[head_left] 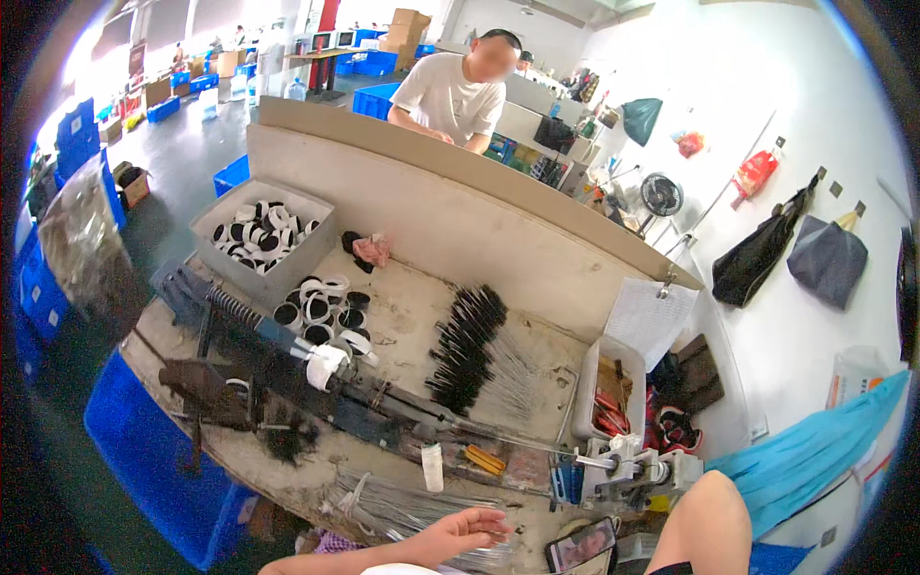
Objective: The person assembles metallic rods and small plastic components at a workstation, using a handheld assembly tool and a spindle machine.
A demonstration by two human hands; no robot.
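Observation:
My left hand [470, 530] reaches in from the lower edge, its fingers loosely extended and apparently empty. It is over or beside a bundle of thin metal wires [412, 506] at the bench's near edge. A long metal bench device [402, 402] runs across the bench, with a white collar-like piece [328, 367] on it and a metal clamping head [637, 467] at its right end. Beyond it lies a pile of black-bristled brushes [465, 350] with thin wire stems [516, 374]. A white cylinder [432, 468] stands near my left hand. My right hand does not show.
A box [203, 225] of black-and-white round parts stands back left, with loose ones [316, 311] before it. A tray [583, 412] holds red-handled tools. A phone [580, 546] and a bare bent limb [704, 527] are at lower right. A person [450, 101] stands behind the partition [402, 220].

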